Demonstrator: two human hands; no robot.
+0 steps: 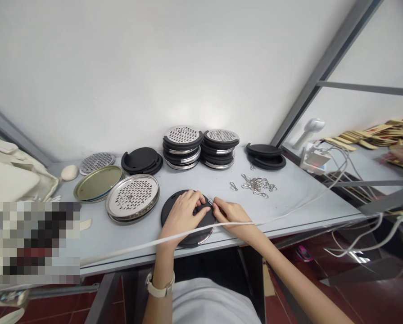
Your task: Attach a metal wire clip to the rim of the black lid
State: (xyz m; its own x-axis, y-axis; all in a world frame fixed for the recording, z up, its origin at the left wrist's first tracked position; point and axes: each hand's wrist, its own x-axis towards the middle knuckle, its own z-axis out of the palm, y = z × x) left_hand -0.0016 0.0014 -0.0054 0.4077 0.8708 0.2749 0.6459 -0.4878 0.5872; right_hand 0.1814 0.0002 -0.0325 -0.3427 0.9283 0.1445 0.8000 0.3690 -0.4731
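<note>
A black round disc (168,208) with a shiny metal rim at its lower right lies flat near the table's front edge. My left hand (183,217) rests over it, fingers curled and pressing on its top. At the disc's right edge, my right hand (233,217) pinches a small silver wire clip (210,201). Where the clip meets the disc is too small to make out. A thin white cable passes in front of both hands. To the right lies a pile of similar metal clips (258,184), with a loose clip (233,186) apart from it.
Two stacks of perforated metal discs in black holders (183,135) (221,135) stand by the wall. Black holders (141,159) (267,157) flank them. Leftward are a perforated lid (133,196) and an olive lid (98,183). The white cable (291,212) crosses the table. Another person's hand shows far right.
</note>
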